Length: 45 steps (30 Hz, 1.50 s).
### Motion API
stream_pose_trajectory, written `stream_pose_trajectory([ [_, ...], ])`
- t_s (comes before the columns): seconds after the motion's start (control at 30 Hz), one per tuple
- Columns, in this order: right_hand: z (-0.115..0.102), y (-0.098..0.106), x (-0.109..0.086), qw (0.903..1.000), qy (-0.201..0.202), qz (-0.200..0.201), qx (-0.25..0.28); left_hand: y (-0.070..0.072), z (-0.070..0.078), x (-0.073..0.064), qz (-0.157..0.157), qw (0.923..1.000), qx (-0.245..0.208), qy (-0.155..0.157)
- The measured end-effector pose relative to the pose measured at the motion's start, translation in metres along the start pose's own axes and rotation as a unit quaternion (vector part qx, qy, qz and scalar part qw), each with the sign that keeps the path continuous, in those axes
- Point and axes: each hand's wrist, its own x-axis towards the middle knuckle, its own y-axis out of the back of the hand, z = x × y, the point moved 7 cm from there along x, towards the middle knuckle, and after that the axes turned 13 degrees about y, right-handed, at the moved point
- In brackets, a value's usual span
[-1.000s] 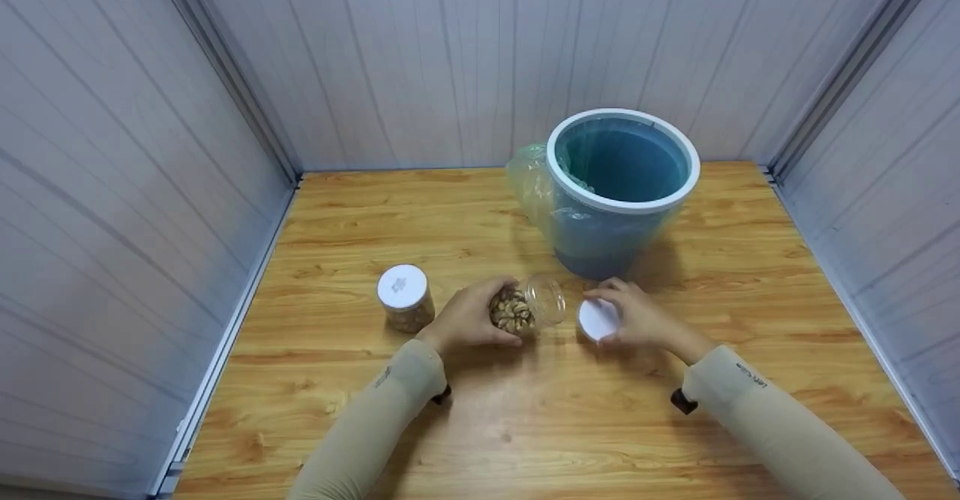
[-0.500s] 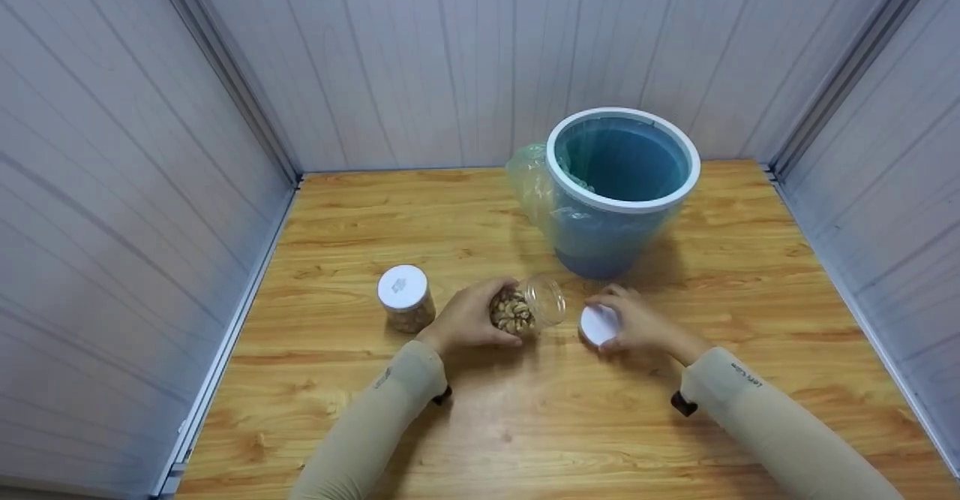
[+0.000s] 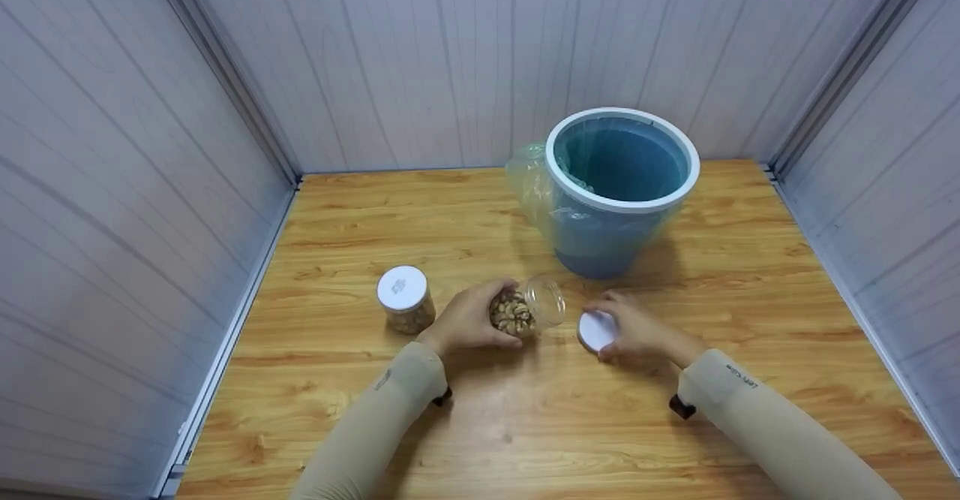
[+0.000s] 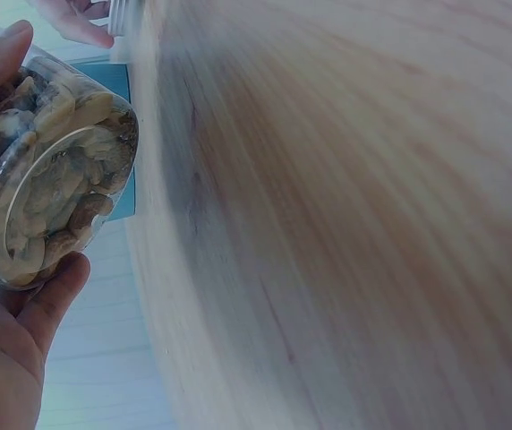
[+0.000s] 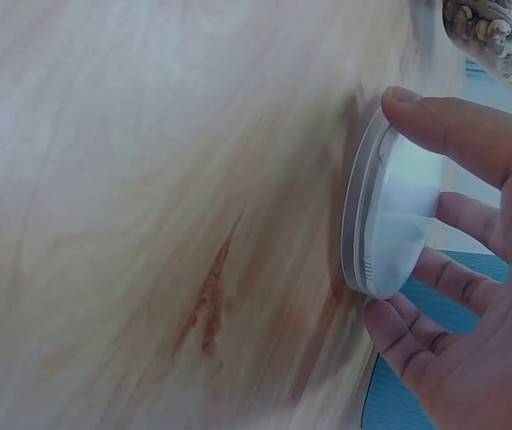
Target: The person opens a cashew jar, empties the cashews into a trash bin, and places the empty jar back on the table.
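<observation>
My left hand (image 3: pixel 471 318) grips an uncapped clear jar (image 3: pixel 546 302), fingers and thumb on either side. Tan-brown dried pieces (image 3: pixel 513 314) lie in the jar, which is tipped with its mouth toward the right. In the left wrist view, the jar's round base (image 4: pixel 59 202) faces the camera. To the right of the mouth, my right hand (image 3: pixel 637 329) holds a round white lid (image 3: pixel 598 330) by its rim. The right wrist view shows the thumb on one edge of the lid (image 5: pixel 399 215) and fingertips along the other. Whether the lid touches the table cannot be told.
A second jar with a white cap (image 3: pixel 405 299) stands upright left of my left hand. Behind my hands is a blue bin (image 3: pixel 600 237) with a white rim and a green plastic bag (image 3: pixel 532 181) over its side. Panel walls (image 3: pixel 450 64) border the wooden table (image 3: pixel 495 440).
My right hand has shifted slightly toward me, and the lid in it has tilted a little. My left hand and the jar have stayed almost still.
</observation>
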Motion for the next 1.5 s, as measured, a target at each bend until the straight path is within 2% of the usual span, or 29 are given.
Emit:
stream_pose_trajectory([
  [0.43,-0.0026,-0.0022,0.0008,0.9998,0.006,-0.005,-0.018,-0.0003,-0.0019,0.0001,0.003,1.0,0.003,0.003],
  [0.7,-0.0034,-0.0026,-0.0013,0.9999,0.006,0.0,0.008,-0.0013,-0.0018,-0.0014,0.004,1.0,0.0,0.002],
  [1.03,-0.0017,-0.0038,-0.0019,0.9991,-0.028,-0.017,0.026,0.0009,-0.0008,-0.0016,0.004,1.0,-0.001,-0.007],
  [1.5,-0.0046,-0.0028,-0.0009,0.9998,-0.004,-0.016,0.01,0.0043,0.001,-0.0011,0.007,0.9998,-0.012,-0.016],
])
